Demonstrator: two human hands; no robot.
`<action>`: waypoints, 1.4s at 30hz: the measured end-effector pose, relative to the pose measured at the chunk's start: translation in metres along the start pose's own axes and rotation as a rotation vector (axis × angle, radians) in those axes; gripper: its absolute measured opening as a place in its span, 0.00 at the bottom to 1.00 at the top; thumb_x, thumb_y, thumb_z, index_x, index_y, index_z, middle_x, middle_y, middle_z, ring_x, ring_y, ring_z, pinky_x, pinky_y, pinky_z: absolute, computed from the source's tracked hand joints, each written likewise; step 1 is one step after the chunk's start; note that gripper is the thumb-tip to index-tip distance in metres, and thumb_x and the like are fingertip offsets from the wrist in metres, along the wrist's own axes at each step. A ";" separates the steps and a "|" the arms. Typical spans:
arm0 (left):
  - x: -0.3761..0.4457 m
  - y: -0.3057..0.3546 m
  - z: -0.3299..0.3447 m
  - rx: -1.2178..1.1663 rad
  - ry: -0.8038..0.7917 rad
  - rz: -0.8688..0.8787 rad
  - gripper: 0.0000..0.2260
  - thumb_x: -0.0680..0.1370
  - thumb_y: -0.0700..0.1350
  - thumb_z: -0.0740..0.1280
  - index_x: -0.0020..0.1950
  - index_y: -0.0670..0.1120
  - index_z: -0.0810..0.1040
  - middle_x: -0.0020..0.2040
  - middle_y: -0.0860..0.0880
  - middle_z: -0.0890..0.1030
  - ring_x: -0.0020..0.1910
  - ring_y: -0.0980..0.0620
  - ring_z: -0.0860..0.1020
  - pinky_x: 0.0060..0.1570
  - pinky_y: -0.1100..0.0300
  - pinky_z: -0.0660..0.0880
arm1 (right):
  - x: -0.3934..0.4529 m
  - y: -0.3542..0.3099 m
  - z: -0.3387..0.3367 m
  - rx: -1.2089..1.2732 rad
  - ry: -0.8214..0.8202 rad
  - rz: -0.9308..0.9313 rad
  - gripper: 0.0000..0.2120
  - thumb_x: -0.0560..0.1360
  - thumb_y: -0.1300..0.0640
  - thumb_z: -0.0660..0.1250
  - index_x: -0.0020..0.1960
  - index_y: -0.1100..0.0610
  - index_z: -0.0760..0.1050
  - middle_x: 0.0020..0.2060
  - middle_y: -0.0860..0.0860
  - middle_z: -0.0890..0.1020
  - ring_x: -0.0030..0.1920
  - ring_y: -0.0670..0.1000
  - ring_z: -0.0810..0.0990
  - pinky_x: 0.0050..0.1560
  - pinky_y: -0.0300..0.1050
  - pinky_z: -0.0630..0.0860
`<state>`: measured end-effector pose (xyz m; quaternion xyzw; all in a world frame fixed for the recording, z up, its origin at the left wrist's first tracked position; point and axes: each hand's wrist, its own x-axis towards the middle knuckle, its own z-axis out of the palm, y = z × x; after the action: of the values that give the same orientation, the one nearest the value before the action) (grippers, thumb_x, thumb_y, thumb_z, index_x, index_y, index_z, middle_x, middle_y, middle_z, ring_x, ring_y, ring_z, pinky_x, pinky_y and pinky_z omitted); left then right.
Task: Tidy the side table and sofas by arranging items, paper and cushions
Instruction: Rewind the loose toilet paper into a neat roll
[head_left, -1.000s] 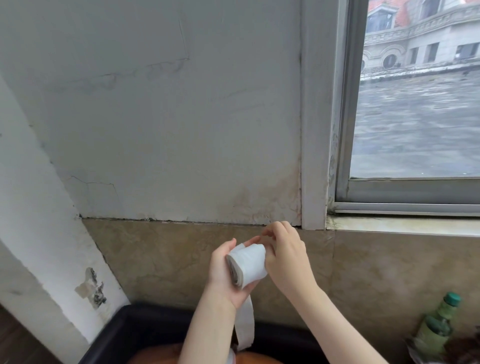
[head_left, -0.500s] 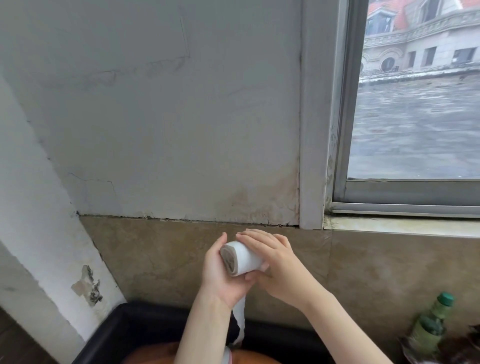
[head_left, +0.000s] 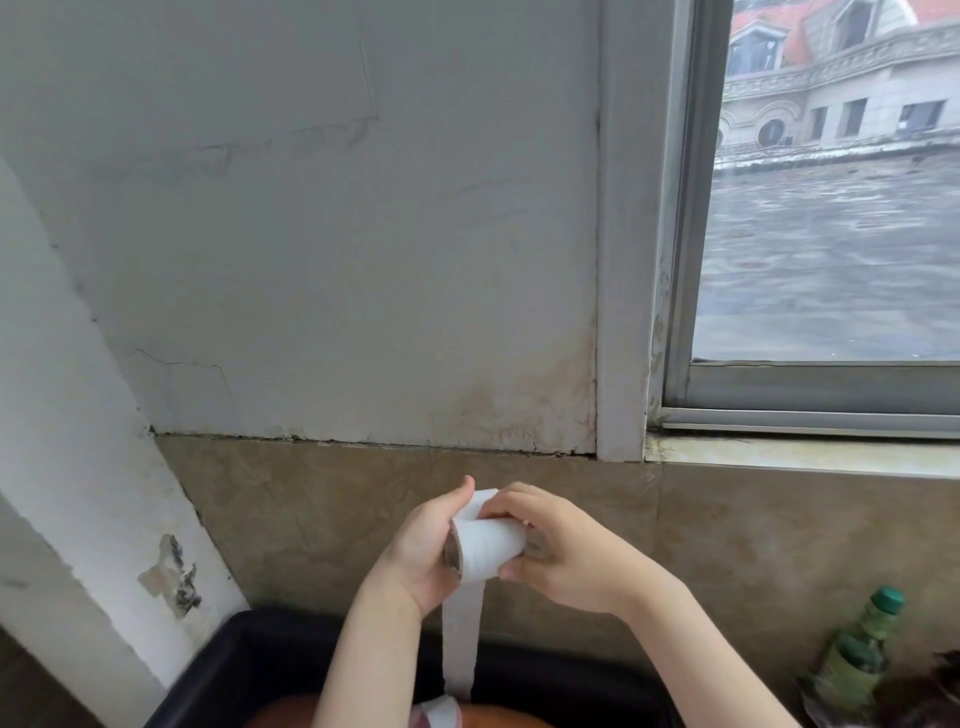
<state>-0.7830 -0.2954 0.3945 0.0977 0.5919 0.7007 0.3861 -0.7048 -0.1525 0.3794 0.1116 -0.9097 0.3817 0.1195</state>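
A white paper roll (head_left: 488, 548) is held up in front of the tan tiled wall, its cardboard core end facing left. My left hand (head_left: 421, 551) grips the roll's left end from below, thumb raised beside it. My right hand (head_left: 558, 553) wraps its fingers over the top and right side of the roll. A loose strip of paper (head_left: 460, 644) hangs straight down from the roll toward the bottom edge, where a folded bit of it lies on something orange.
A black sofa back or armrest (head_left: 249, 665) runs along the bottom with an orange thing (head_left: 280, 714) on it. A green bottle (head_left: 857, 660) stands at the lower right beside dark clutter. A window and its sill (head_left: 800, 454) are at the upper right.
The roll has been turned in my hands and the hanging strip now drops straighter and longer. My right hand shifted from covering the top to grasping the roll's right side.
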 end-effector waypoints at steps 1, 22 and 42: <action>0.000 -0.002 0.003 -0.034 -0.018 0.002 0.24 0.81 0.54 0.54 0.54 0.37 0.80 0.46 0.40 0.83 0.43 0.47 0.82 0.41 0.56 0.77 | 0.000 -0.001 -0.002 0.038 0.009 -0.007 0.18 0.71 0.62 0.69 0.59 0.51 0.74 0.52 0.45 0.74 0.52 0.42 0.73 0.52 0.32 0.69; -0.031 0.036 0.014 -0.436 -0.317 0.217 0.38 0.56 0.43 0.80 0.61 0.29 0.72 0.61 0.28 0.74 0.57 0.32 0.77 0.55 0.48 0.76 | 0.030 0.034 0.058 0.313 -0.055 0.330 0.20 0.69 0.58 0.74 0.58 0.48 0.72 0.50 0.34 0.75 0.51 0.36 0.74 0.47 0.25 0.70; -0.060 0.019 -0.016 -0.267 -0.506 0.270 0.29 0.68 0.44 0.73 0.65 0.34 0.70 0.62 0.34 0.74 0.64 0.34 0.70 0.60 0.49 0.73 | 0.200 -0.106 -0.061 0.049 0.358 0.029 0.22 0.69 0.75 0.54 0.50 0.62 0.82 0.48 0.56 0.83 0.45 0.52 0.80 0.38 0.37 0.73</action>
<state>-0.7598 -0.3470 0.4267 0.2951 0.3614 0.7706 0.4341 -0.8545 -0.2032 0.5516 0.0316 -0.8657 0.4194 0.2713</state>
